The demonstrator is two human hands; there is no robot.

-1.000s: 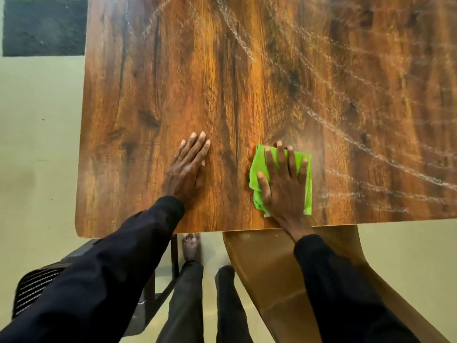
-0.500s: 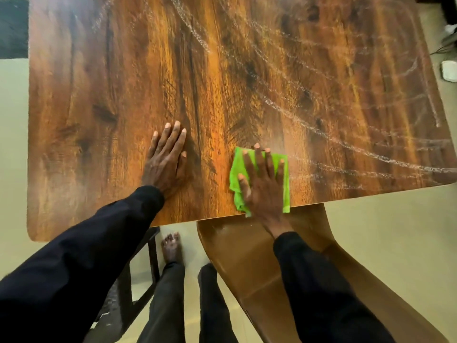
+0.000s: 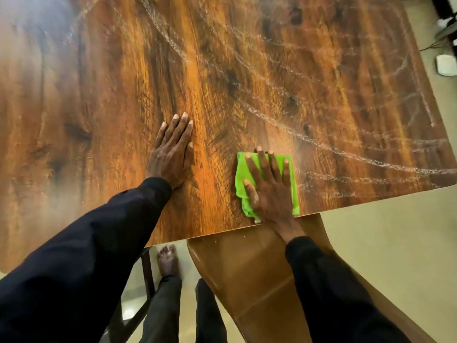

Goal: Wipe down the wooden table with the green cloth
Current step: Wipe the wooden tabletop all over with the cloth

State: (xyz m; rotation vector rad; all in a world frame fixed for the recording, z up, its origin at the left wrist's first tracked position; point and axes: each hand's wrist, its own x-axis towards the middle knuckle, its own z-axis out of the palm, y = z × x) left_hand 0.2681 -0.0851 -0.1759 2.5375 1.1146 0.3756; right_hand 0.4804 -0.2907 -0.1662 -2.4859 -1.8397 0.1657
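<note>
Green cloth [image 3: 240, 178] slid right under spread right hand [image 3: 269, 191]; left hand [image 3: 170, 157] flat, fingers together.

Surface [image 3: 222, 70]: orange-brown wood grain with dark streaks and knots, plain grain around the left hand [image 3: 170, 154]. Pale whitish curved smears [image 3: 321, 144] cross it beyond and right of the right hand [image 3: 269, 191]. Cloth [image 3: 239, 178] under that hand: plain bright lime green. Sleeves [image 3: 86, 256]: black, unpatterned. Chair [image 3: 247, 280] near the right wrist: glossy brown. Floor [image 3: 395, 231]: pale beige.
</note>
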